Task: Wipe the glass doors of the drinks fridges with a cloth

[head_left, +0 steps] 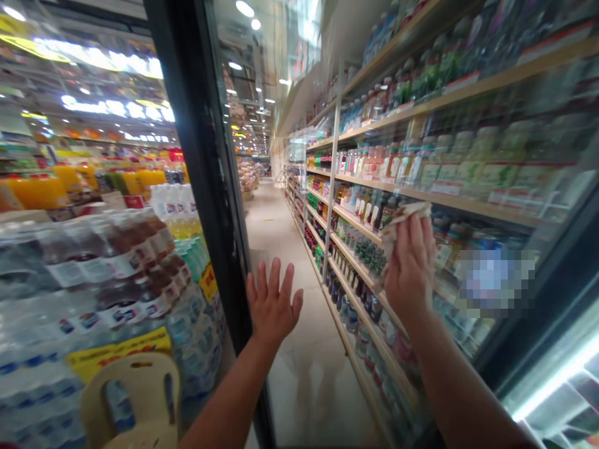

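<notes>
A glass door [311, 337] in a dark frame [203, 162] stands tilted across the view. My left hand [272, 307] lies flat on or just before the glass, beside the frame's left upright; its fingers are spread and hold nothing. Further right and higher, my right hand [412, 274] presses a pale, crumpled cloth [405, 214] against the pane. The cloth bunches out past the fingertips and along the hand's left side, while the palm hides the rest. Rows of bottles on shelves [393, 185] show in the glass, reflected or behind it; I cannot tell which.
Left of the frame, a beige plastic chair [133, 402] stands before stacked packs of bottled drinks [112, 262] with a yellow price sign [119, 352]. Orange drink bottles [37, 192] stand behind. A bright light strip [556, 380] runs at the lower right.
</notes>
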### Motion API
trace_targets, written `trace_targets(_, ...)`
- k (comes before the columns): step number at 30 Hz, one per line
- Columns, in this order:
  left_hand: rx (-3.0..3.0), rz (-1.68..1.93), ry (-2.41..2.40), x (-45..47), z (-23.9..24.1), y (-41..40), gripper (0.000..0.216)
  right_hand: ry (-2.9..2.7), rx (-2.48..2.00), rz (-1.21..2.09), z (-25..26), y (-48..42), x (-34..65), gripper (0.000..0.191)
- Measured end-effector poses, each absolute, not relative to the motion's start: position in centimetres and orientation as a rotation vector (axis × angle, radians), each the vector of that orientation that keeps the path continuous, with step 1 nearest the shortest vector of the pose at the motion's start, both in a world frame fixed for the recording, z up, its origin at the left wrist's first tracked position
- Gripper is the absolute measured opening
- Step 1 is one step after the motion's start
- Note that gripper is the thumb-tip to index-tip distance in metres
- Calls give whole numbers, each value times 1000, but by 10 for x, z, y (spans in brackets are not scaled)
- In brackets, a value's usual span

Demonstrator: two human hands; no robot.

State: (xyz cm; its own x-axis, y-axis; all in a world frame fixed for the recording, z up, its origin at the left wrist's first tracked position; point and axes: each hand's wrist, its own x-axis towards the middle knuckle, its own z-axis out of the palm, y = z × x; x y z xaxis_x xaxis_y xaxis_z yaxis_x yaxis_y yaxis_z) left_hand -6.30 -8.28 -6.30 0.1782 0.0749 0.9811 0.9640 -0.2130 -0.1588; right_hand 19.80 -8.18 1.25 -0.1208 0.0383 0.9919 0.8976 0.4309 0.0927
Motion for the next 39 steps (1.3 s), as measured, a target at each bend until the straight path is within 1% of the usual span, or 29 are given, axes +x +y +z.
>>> trace_targets(2, -1505, -1186, -1038, -63, -62, -83, 71, -1469, -876, -901, 11, -81, 210, 62)
trace_targets(7, -1506, -1192, -1039, -63, -63, -84, 71, -1474, -888, -951, -20, -76, 250, 65)
trace_targets(11, -1496, -1181, -1047, -63, -63, -84, 71, -1319, -918, -955, 0, -62, 323, 64)
trace_targets(13, -1491, -1177, -1050, -63, -63, -83, 71, -1210, -974, -887, 10, -58, 353, 65)
trace_targets(15, -1488, -1179, -1050, -63, -63, -84, 71, -1129, -1026, -803, 4, -60, 365, 64)
trace_targets(19, -1473, -1180, -1050, -62, -62, -84, 70, -1099, -1036, -744, -50, -71, 344, 65)
trace_targets(21, -1468, -1178, -1052, -61, -62, -84, 70, -1101, -1030, -710, -67, -75, 333, 65)
trace_targets(23, -1471, -1186, -1050, -61, -62, -84, 70, -1085, -1027, -681, -61, -75, 332, 64)
trace_targets(28, -1482, -1212, -1074, -60, -62, -85, 68, -1176, -949, -753, -2, -68, 327, 64)
trace_targets(30, -1475, -1198, -1075, -60, -62, -86, 67, -1273, -890, -798, -9, -70, 304, 63)
trace_targets(35, -1492, -1193, -1098, -61, -62, -86, 61, -1700, -807, -918, -84, -88, 231, 69)
trace_targets(37, -1499, -1194, -1110, -61, -62, -86, 59, -1792, -790, -910, -85, -91, 219, 69)
trace_targets(39, -1490, -1187, -1097, -60, -62, -86, 60, -1726, -800, -870, -63, -88, 216, 67)
